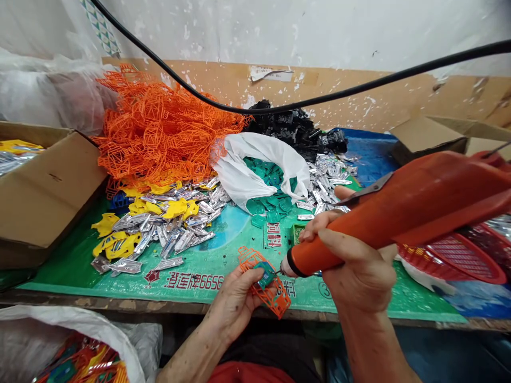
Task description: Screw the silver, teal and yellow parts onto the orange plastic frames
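My left hand (235,303) is closed round an orange plastic cage piece (273,295) with a small green part (263,275) set in it, held just above the table's front edge. My right hand (351,260) grips a large orange electric screwdriver (403,213). Its tip touches the green part from the right. A metal lever runs along the top of the tool.
A heap of orange cages (159,127) lies at the back left. Silver and yellow parts (167,226) spread over the green mat (215,266). A white bag of green parts (267,181), black parts (295,127), cardboard boxes (43,186), red baskets (459,255) and a black cable (239,109) surround them.
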`<state>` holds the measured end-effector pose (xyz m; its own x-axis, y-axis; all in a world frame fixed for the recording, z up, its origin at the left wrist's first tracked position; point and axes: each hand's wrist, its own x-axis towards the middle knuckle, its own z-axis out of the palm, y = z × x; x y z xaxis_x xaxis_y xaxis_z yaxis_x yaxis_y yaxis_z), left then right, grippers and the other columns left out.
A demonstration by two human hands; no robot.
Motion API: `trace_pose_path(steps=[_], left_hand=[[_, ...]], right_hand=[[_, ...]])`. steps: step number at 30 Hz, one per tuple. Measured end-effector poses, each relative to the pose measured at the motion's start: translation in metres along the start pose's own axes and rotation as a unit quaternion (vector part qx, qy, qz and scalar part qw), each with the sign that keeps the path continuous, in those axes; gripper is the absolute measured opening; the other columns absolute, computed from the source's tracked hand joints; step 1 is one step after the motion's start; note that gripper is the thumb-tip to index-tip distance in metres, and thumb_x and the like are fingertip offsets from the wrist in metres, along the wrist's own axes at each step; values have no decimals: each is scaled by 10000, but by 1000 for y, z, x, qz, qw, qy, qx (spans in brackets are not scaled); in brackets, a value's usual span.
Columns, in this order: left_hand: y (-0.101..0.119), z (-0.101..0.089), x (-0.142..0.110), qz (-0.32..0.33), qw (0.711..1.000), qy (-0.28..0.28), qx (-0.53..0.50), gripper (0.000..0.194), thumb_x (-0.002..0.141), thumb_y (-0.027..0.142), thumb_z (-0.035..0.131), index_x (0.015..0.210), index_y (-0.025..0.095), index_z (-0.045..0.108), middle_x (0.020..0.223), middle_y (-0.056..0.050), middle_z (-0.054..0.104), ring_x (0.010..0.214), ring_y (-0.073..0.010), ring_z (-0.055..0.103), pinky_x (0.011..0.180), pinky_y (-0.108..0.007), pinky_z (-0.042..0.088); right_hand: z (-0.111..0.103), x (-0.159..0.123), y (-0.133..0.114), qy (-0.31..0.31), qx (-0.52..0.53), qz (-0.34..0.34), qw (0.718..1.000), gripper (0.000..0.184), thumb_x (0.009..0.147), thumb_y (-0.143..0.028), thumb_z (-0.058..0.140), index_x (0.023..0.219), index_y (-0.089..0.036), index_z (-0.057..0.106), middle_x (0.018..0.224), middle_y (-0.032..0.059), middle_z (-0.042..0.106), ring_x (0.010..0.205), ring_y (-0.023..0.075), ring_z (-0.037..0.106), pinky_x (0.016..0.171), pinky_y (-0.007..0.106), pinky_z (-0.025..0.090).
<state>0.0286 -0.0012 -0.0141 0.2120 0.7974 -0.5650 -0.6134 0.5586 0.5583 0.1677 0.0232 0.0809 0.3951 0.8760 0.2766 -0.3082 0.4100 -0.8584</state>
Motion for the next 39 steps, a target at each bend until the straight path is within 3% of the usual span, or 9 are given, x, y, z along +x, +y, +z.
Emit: trace_pose_path(steps=[10, 19, 33, 39], left_hand=[[-2, -2, 2, 8, 1000, 0, -9, 173, 680, 125, 716, 842, 128, 658, 797, -42, 708, 662, -141, 639, 645, -305, 577], [0, 4, 0, 15, 999, 42, -23, 158, 654, 85, 702, 788, 138, 637, 767, -25, 691, 665, -136, 634, 640, -284, 570], [0, 7, 4, 31, 997, 68, -31, 136, 683, 32, 640, 743, 143, 591, 740, 3, 633, 638, -115, 605, 611, -272, 577], [5, 3, 4, 29, 999, 38, -7, 137, 699, 75, 668, 805, 135, 606, 794, -29, 657, 673, -132, 623, 643, -284, 577]], right_hand=[[1, -2, 6, -6, 10, 10, 1000, 434, 592, -151, 701, 997, -216, 558, 678, -32, 595, 581, 160, 547, 604, 372, 444], [-2, -3, 9, -2, -2, 6, 1000, 430, 587, -181, 710, 989, -216, 561, 680, -36, 591, 570, 156, 542, 592, 373, 456], [-4, -4, 19, -53, 10, 9, 999, 434, 617, -167, 671, 1018, -230, 518, 648, -57, 592, 546, 136, 552, 583, 344, 460], [0, -1, 15, -55, 7, 15, 998, 479, 592, -167, 685, 1035, -244, 521, 662, -62, 591, 564, 138, 554, 595, 351, 465]])
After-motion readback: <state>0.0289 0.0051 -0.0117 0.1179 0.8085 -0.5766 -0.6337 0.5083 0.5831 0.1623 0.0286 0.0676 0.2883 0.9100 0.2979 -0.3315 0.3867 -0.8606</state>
